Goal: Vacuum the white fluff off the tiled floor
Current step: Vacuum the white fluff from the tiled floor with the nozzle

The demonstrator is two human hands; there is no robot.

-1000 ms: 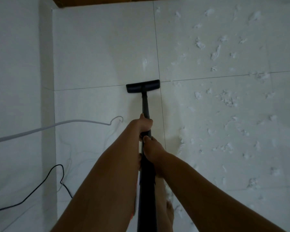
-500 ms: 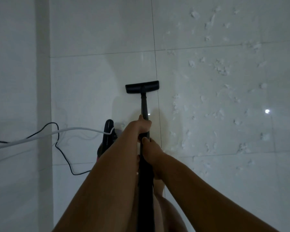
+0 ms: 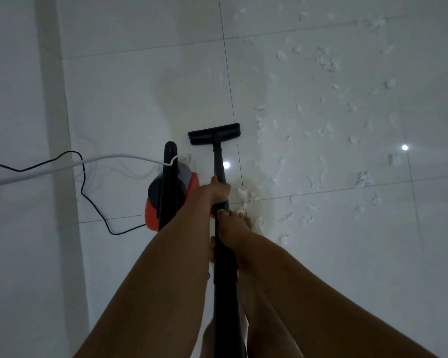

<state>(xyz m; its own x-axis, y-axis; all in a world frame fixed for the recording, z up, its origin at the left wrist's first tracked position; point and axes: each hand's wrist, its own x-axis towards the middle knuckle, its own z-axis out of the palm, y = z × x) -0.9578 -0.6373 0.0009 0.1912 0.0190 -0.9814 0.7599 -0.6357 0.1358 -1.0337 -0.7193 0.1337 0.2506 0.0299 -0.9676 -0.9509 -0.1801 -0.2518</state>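
We grip long black vacuum wand (image 3: pixel 219 161), left hand (image 3: pixel 215 193) ahead of right hand (image 3: pixel 232 224); flat black floor nozzle (image 3: pixel 214 133) on glossy white tiled floor (image 3: pixel 140 86); scattered white fluff (image 3: pixel 321 130) right of hands

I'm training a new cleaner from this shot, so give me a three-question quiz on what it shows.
1. True or false: both hands grip the vacuum wand.
2. Where does most of the white fluff lie relative to the floor nozzle? A) to its left B) to its right C) directly under it
3. Fill in: the vacuum body beside the left hand is black, grey and ____.

Key: 1 true, the right hand holds it just below the left one. 2 B. 3 red.
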